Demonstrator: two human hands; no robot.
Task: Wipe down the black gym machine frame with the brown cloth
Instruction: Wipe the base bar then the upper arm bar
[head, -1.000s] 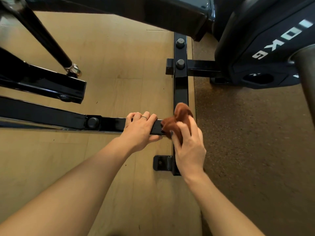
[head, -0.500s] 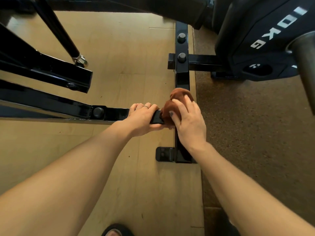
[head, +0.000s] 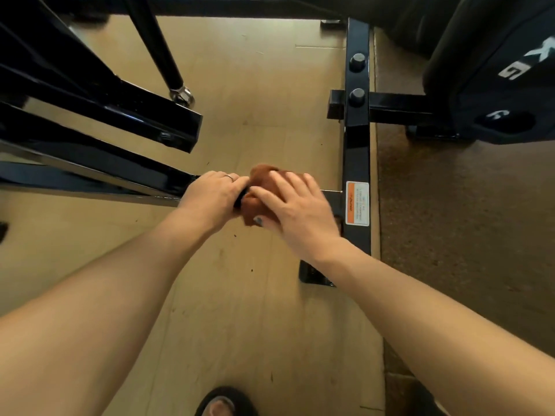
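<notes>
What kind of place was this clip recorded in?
Most likely a gym or home workout area: a black machine frame bolted together on a wooden platform, a weight plate marked KG, and speckled rubber-like flooring.

You see a glossy black frame (head: 356, 139) and a rust-brown cloth (head: 258, 187). The frame carries an orange-and-white label (head: 357, 203). The floor panel (head: 255, 85) is tan; the adjoining mat (head: 465, 220) is speckled dark brown.

We see open wooden floor (head: 258, 94) beyond both hands, hemmed by the slanted black beam (head: 126, 115) and thin rod (head: 156, 46) on the left, the bolted upright rail (head: 357, 139) on the right; a weight plate (head: 495, 85) blocks farther right
</notes>
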